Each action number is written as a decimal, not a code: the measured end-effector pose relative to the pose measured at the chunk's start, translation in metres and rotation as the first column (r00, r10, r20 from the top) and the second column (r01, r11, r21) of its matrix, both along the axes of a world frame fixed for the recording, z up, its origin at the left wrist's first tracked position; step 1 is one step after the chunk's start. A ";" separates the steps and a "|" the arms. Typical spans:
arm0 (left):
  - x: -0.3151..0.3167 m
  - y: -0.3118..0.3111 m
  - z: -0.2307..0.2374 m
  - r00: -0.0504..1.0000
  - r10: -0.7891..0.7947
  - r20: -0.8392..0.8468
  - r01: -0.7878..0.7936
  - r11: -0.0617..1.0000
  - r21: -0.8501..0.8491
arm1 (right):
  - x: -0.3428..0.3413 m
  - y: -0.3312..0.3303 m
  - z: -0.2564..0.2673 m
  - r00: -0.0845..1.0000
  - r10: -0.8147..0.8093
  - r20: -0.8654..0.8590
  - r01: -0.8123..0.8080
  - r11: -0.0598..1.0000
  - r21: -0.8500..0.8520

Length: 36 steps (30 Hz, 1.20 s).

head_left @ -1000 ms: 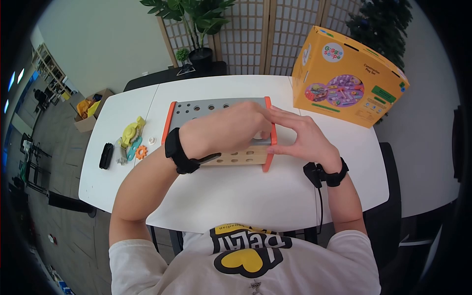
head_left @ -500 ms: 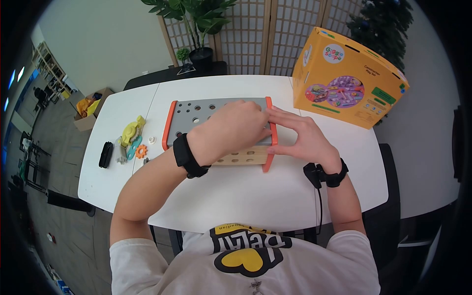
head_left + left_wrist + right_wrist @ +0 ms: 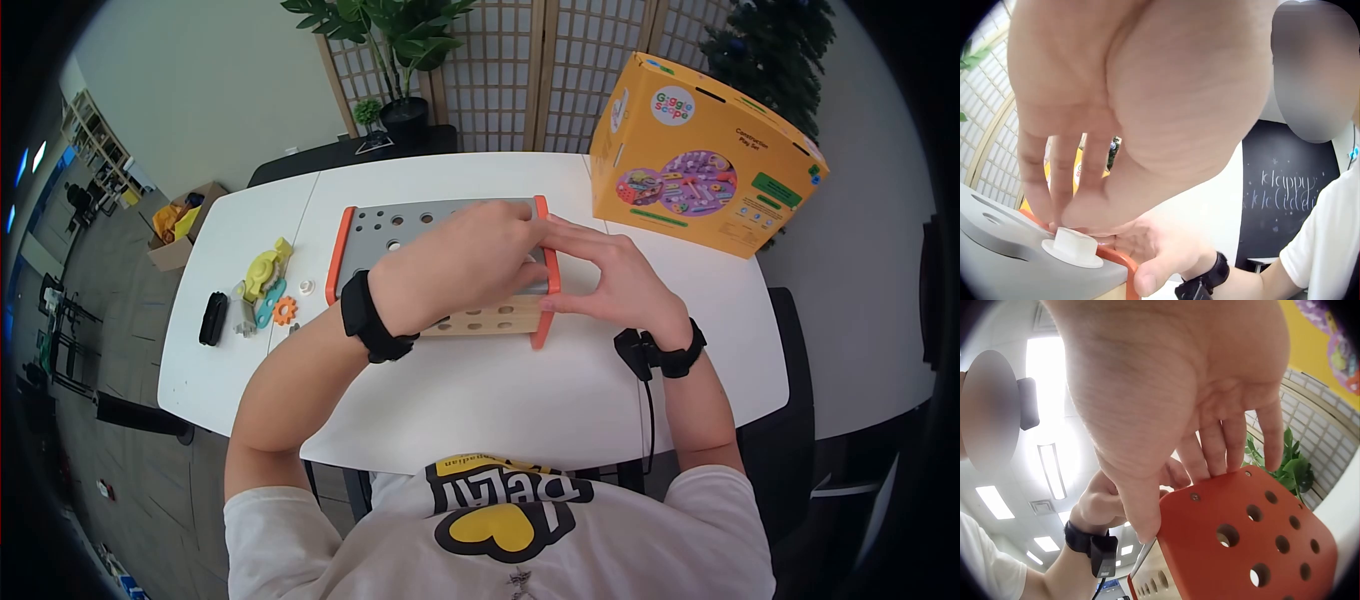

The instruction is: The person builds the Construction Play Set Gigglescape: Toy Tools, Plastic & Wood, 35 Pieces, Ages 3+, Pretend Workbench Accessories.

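Observation:
A toy workbench (image 3: pixel 370 245) with a grey perforated top, wooden front and red end panels stands on the table. My left hand (image 3: pixel 465 255) reaches across its right end in the head view. In the left wrist view, a white flanged plastic bolt (image 3: pixel 1074 245) sits on the grey top near the corner, and the left thumb and fingers come together right at its head. Their tips are partly hidden. My right hand (image 3: pixel 620 280) grips the red right end panel (image 3: pixel 1241 544), thumb (image 3: pixel 1141 515) at the front corner and fingers (image 3: pixel 1213 450) along the top edge.
Left on the table lie a yellow toy piece (image 3: pixel 265 272), a teal piece (image 3: pixel 270 302), an orange gear (image 3: pixel 285 310), a small white piece (image 3: pixel 306 287) and a black case (image 3: pixel 213 318). A large yellow box (image 3: pixel 700 150) stands at the back right.
My left wrist has rolled one way and partly back, while its fingers stay at the bench's right end. My right hand keeps its place on the red panel.

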<state>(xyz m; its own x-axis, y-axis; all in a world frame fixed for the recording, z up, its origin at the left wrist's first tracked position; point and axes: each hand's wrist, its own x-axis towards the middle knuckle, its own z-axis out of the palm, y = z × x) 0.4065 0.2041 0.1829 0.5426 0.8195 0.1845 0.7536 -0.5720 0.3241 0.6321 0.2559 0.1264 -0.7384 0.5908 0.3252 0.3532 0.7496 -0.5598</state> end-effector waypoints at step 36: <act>-0.171 -0.067 -0.059 0.772 0.628 0.095 -0.635 0.762 0.125 | -0.030 -0.026 -0.006 0.989 -0.147 -0.016 0.129 0.808 0.575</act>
